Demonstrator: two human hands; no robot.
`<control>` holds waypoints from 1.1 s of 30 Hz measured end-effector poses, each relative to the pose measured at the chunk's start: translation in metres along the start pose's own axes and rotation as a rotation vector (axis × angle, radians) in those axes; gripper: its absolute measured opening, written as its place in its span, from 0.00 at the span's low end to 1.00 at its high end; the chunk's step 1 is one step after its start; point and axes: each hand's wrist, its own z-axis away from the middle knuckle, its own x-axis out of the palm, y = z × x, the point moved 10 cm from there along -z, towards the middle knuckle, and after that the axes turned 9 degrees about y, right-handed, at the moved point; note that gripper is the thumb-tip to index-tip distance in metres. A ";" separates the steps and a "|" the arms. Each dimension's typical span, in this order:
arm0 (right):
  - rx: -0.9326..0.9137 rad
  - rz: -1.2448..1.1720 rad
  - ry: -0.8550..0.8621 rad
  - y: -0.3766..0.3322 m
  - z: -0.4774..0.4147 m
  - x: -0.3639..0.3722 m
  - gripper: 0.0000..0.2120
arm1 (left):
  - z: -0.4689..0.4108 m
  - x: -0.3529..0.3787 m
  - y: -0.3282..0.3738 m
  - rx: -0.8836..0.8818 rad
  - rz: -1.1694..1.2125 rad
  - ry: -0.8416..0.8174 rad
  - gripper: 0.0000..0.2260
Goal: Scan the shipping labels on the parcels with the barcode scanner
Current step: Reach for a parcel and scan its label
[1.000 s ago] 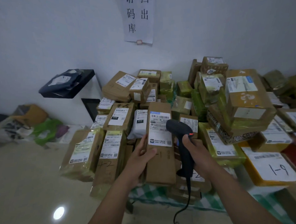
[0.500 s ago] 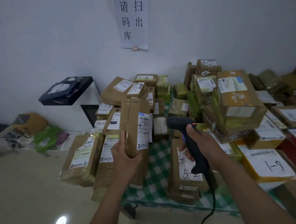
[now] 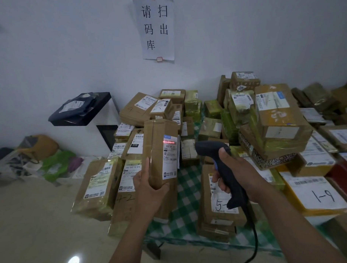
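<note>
My left hand [image 3: 149, 188] grips a long brown parcel [image 3: 159, 143] upright from below, its white shipping label [image 3: 170, 157] facing right. A red scan line lies across the barcode at the label's top. To the right, my right hand [image 3: 234, 174] holds the dark barcode scanner [image 3: 223, 169] by its handle, its head pointed left at the label, a short gap away. Its cable [image 3: 253, 244] hangs down to the lower edge.
Many labelled brown and green-taped parcels [image 3: 276, 116] are piled on a table with a green checked cloth [image 3: 185, 192]. A parcel marked 5- [image 3: 216, 198] lies under the scanner. A white cabinet [image 3: 101, 122] with a dark bag stands left. Bags lie on the floor [image 3: 34, 224].
The lifted parcel has stayed upright in my left hand while the scanner head came closer to its label. A red scan line now shows on the barcode.
</note>
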 end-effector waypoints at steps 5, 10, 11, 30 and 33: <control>0.015 0.023 0.011 0.001 0.000 -0.003 0.30 | 0.003 0.003 -0.001 -0.028 -0.001 -0.024 0.46; 0.008 0.004 0.125 0.005 -0.005 -0.025 0.30 | 0.001 0.015 0.004 -0.085 0.136 -0.093 0.43; 0.005 0.006 0.162 0.005 -0.006 -0.033 0.30 | 0.001 0.021 0.008 -0.121 0.217 -0.135 0.40; -0.039 0.344 0.471 -0.014 -0.004 -0.087 0.22 | 0.036 0.153 0.072 -0.193 0.138 -0.592 0.23; -0.034 0.398 0.484 -0.020 -0.016 -0.077 0.21 | 0.028 0.156 0.077 -0.074 0.073 -0.654 0.19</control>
